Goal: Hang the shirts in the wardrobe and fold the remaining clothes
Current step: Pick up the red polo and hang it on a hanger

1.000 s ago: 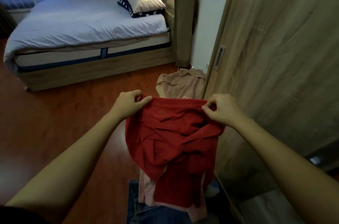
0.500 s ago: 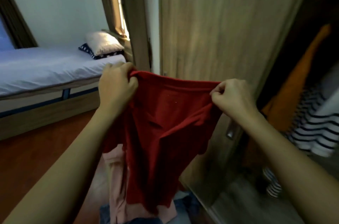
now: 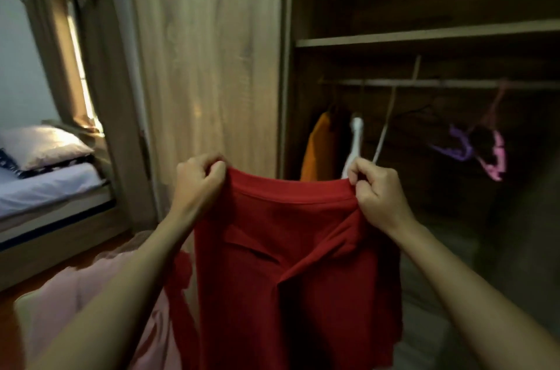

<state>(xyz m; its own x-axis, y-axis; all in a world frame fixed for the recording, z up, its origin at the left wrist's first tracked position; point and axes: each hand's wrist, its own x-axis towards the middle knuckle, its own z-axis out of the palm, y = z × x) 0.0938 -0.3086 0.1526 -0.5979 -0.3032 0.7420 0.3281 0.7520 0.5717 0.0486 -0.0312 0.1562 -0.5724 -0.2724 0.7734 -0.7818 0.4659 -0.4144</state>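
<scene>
Head view: my left hand and right hand are apart, each clamped on a corner of the top edge of the red shirt, which hangs slack between them in front of the open wardrobe. It looks light, soft and floppy (nothing stiff to lean on), so I'd grip at the shoulders to hang it.

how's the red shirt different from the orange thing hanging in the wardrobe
The red shirt is held at its top edge by the left hand and right hand; the orange garment hangs below the rail. The red shirt is spread wide; the orange garment shows as a narrow strip, its lower part hidden. Both are plain, single-coloured cloth.
</scene>
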